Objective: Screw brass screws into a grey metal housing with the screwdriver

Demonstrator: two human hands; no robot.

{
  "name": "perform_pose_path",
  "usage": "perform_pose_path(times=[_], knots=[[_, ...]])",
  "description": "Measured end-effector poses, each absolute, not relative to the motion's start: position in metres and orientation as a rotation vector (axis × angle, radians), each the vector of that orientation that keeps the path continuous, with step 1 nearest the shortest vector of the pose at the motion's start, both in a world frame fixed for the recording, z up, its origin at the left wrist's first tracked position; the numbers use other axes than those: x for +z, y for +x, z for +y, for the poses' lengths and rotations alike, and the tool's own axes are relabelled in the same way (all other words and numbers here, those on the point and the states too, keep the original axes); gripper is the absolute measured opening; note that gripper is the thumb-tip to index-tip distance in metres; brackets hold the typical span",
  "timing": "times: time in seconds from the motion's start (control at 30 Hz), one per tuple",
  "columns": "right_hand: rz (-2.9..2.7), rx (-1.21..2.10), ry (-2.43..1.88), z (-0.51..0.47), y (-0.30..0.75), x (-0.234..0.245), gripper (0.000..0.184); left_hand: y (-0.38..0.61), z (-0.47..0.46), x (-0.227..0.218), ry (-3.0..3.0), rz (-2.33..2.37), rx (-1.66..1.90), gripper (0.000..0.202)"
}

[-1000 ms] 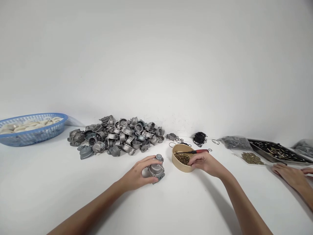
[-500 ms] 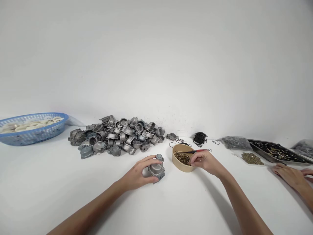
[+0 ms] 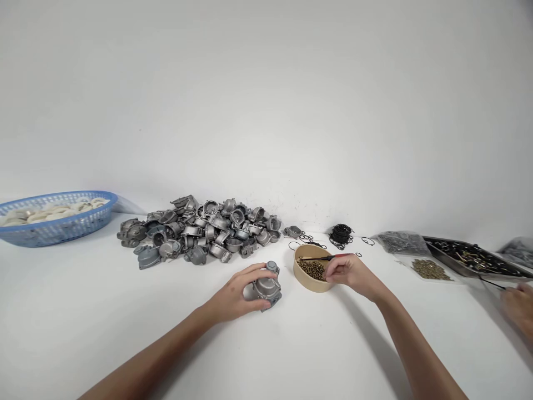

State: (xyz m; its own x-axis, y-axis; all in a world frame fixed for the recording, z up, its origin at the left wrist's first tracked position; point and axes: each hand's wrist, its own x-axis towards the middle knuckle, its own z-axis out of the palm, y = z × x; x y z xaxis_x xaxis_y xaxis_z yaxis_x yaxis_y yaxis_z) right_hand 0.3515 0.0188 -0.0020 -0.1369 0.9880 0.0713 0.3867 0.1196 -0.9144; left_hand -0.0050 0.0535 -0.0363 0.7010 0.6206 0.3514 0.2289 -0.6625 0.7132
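Metal casting (image 3: pixel 266 287), one piece, sits under your left hand (image 3: pixel 233 297) near the middle of the table (image 3: pixel 83 311), fingers clasped over it. Your right hand (image 3: pixel 350 272) reaches into the one tan bowl (image 3: pixel 306 280) of small brass screws (image 3: pixel 312 269), fingertips pinched together; whether they hold a screw cannot be told. One red-handled screwdriver (image 3: pixel 333 258) lies across the bowl's rim, touching your knuckles: a careless lift could, in my judgement, knock it off or tip the bowl and scatter screws. One heap of castings (image 3: pixel 200 230) lies toward the far edge, one blue basket (image 3: pixel 58 225) at the far left, black rings (image 3: pixel 340 235) behind the bowl. Another person's hand (image 3: pixel 518 311) works at the right edge.
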Motion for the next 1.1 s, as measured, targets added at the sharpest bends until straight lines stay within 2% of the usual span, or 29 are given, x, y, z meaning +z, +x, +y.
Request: perform_pose_path(times=[0.17,0.4,0.77,0.87,0.97,1.1], knots=[[-1.634,0.965,-1.366,0.019,0.35,-0.002,0.012,-0.005,0.053,-0.036,2.253,0.675,0.761,0.055],[-1.664,1.145,-1.384,0.01,0.349,0.008,0.014,-0.005,0.053,-0.035,2.268,0.665,0.767,0.055],[-1.612,1.055,-1.396,0.011,0.352,0.009,0.017,-0.005,0.052,-0.036,2.251,0.665,0.766,0.054],[-1.541,0.994,-1.388,0.01,0.348,0.011,0.026,-0.006,0.05,-0.035,2.294,0.7,0.78,0.059],[-1.439,0.901,-1.282,0.01,0.329,0.012,0.033,-0.005,0.043,-0.03,2.438,0.736,0.987,0.064],[-1.447,0.924,-1.0,0.003,0.278,0.002,0.025,0.003,0.027,-0.025,2.671,0.507,1.387,0.044]])
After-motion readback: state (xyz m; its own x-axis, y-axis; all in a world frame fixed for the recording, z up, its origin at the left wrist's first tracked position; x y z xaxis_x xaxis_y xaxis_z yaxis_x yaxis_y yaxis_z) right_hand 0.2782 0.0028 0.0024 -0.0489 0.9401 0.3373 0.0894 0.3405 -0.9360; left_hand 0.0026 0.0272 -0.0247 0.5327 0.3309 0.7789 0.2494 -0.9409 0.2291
